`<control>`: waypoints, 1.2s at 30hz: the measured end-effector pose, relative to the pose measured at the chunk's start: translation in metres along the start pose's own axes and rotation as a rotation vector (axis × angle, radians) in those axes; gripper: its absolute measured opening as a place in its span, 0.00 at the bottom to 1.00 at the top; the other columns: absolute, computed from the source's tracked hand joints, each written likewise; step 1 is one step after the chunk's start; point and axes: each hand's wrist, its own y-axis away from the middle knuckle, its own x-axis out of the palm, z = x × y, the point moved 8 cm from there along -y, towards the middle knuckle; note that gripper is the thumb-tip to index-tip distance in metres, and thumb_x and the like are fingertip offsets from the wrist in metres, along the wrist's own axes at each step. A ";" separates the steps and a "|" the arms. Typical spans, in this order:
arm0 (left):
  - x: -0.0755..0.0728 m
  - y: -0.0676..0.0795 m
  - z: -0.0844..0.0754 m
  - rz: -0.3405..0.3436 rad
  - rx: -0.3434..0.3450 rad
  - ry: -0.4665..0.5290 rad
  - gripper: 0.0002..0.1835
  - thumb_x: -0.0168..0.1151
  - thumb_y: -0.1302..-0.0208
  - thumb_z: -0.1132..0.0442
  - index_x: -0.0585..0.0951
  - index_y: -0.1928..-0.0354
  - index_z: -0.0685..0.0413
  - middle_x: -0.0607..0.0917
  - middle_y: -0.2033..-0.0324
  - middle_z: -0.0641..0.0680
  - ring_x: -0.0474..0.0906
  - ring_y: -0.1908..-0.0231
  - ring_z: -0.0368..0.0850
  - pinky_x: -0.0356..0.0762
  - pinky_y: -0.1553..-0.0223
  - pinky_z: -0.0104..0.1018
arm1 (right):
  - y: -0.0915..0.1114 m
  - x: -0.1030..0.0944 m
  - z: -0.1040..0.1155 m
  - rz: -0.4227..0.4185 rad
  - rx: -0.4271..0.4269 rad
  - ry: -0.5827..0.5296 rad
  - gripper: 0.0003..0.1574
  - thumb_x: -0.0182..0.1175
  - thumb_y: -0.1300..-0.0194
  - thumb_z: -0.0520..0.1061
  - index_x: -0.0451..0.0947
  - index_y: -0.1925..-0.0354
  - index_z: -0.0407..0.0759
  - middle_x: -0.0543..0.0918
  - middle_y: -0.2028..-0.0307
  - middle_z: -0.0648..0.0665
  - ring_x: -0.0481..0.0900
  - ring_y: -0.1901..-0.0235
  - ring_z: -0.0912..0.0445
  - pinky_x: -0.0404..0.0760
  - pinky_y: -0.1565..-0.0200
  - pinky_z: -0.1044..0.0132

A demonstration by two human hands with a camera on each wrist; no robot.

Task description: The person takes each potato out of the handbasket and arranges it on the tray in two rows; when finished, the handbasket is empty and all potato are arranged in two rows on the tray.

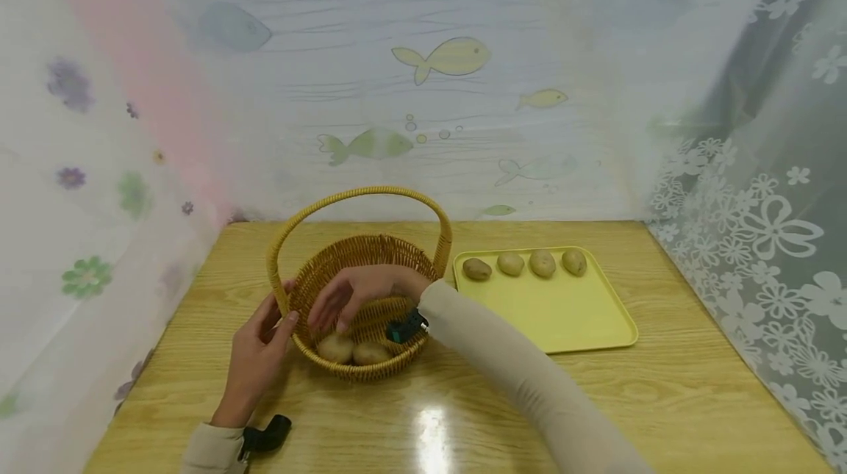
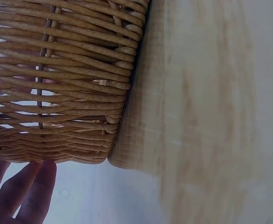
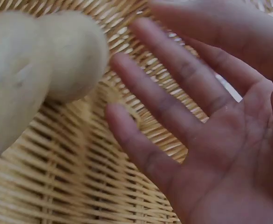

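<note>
A wicker basket (image 1: 380, 248) with a tall arched handle stands at the left on the table. My left hand (image 1: 254, 360) holds its left side by the handle's base, thumb at the rim; the left wrist view shows fingertips (image 2: 44, 179) against the outer weave (image 2: 80, 98). Inside the basket lie two potatoes, one (image 1: 336, 348) beside the other (image 1: 371, 353), at the near side. My right hand (image 1: 364, 289) reaches in over them. Its fingers (image 3: 150, 98) are spread and the palm is bare in the right wrist view, close beside the potatoes (image 3: 73, 56).
To the right of the basket, a yellow tray (image 1: 562, 316) bears several potatoes (image 1: 542, 264) in a row along its far edge. The wooden table (image 1: 662, 400) ends at fish-printed and flowered curtains (image 1: 774, 239). The basket's handle (image 1: 360, 192) arches above my right hand.
</note>
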 end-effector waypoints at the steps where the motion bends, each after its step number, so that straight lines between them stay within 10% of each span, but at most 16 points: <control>1: 0.000 0.000 0.000 0.001 -0.001 -0.009 0.27 0.58 0.21 0.69 0.71 0.23 0.50 0.74 0.29 0.54 0.75 0.34 0.48 0.78 0.46 0.22 | -0.001 0.002 -0.002 0.018 0.001 -0.013 0.28 0.63 0.33 0.22 0.74 0.36 0.21 0.78 0.38 0.26 0.77 0.37 0.38 0.76 0.34 0.49; 9: 0.000 0.000 0.001 0.003 -0.008 -0.008 0.27 0.57 0.21 0.69 0.71 0.24 0.54 0.74 0.29 0.53 0.75 0.34 0.45 0.78 0.47 0.21 | -0.007 0.010 -0.013 0.083 0.027 0.071 0.30 0.69 0.39 0.22 0.77 0.39 0.22 0.83 0.42 0.41 0.80 0.39 0.53 0.72 0.31 0.55; 18: 0.000 0.001 0.001 0.006 -0.002 0.005 0.27 0.57 0.21 0.70 0.71 0.23 0.52 0.74 0.29 0.55 0.75 0.34 0.42 0.78 0.47 0.22 | -0.009 0.012 -0.018 0.118 0.072 0.168 0.39 0.71 0.41 0.23 0.72 0.33 0.24 0.78 0.36 0.34 0.77 0.39 0.58 0.72 0.32 0.60; 36: 0.000 0.000 0.000 0.015 -0.031 0.014 0.26 0.57 0.20 0.68 0.71 0.24 0.53 0.75 0.29 0.55 0.74 0.34 0.46 0.78 0.46 0.22 | -0.008 -0.005 -0.018 -0.108 0.093 0.399 0.32 0.76 0.40 0.30 0.80 0.38 0.34 0.85 0.46 0.50 0.80 0.46 0.62 0.77 0.40 0.69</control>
